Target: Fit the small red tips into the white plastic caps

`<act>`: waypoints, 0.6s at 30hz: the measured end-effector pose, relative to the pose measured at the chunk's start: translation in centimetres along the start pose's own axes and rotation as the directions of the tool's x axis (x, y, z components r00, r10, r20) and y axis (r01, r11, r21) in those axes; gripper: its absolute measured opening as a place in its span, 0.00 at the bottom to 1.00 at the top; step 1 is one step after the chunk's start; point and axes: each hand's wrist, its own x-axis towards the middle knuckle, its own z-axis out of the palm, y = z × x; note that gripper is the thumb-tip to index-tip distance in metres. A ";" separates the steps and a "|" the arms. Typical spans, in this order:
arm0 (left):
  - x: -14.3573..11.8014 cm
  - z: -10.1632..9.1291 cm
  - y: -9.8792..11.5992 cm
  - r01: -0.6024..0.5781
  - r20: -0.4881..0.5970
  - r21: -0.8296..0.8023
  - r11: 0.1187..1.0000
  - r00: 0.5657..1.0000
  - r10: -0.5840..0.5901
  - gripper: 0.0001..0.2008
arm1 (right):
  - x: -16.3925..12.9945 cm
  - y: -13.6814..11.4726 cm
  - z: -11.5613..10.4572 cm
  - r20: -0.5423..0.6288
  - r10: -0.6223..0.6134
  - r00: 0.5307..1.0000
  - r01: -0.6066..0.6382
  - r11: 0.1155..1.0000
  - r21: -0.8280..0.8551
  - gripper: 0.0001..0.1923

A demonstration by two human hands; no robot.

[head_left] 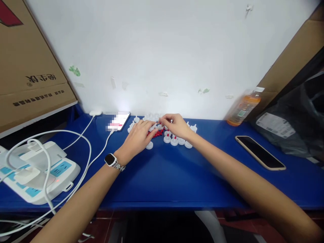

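Note:
My left hand (139,135), with a watch (110,160) on its wrist, reaches in from the left. Its thumb and fingers close around a white plastic nozzle cap (152,127), partly hidden by the fingers. Just to the right, my right hand (176,126) bends down with thumb and forefinger pinched; whatever lies between them is too small to make out. Small red tips (157,133) lie in a pile below both hands. Several white nozzle caps with red tips (174,141) stand by my right hand, and plain white ones (136,118) stand behind my left.
A lit phone (120,120) on a cable lies at the back left of the blue table (162,182). A power strip (63,177) with looped cables is at left. Right are a dark phone (260,152), an orange drink bottle (244,107) and a dark plastic bag (298,118).

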 end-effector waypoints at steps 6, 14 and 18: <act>-0.3 0.4 -0.2 -0.055 0.012 -0.004 0.999 0.998 0.055 0.20 | 1.3 3.3 -0.6 0.090 0.052 0.995 0.006 0.835 -0.550 0.08; -0.4 0.4 -0.1 -0.045 0.044 -0.031 0.999 0.998 0.046 0.21 | 2.7 3.3 0.3 0.110 0.103 0.989 -0.006 0.755 -0.656 0.08; -0.5 0.3 0.0 -0.051 0.036 -0.065 0.997 0.998 0.053 0.20 | 2.8 3.6 0.6 0.108 0.101 0.989 -0.006 0.757 -0.653 0.07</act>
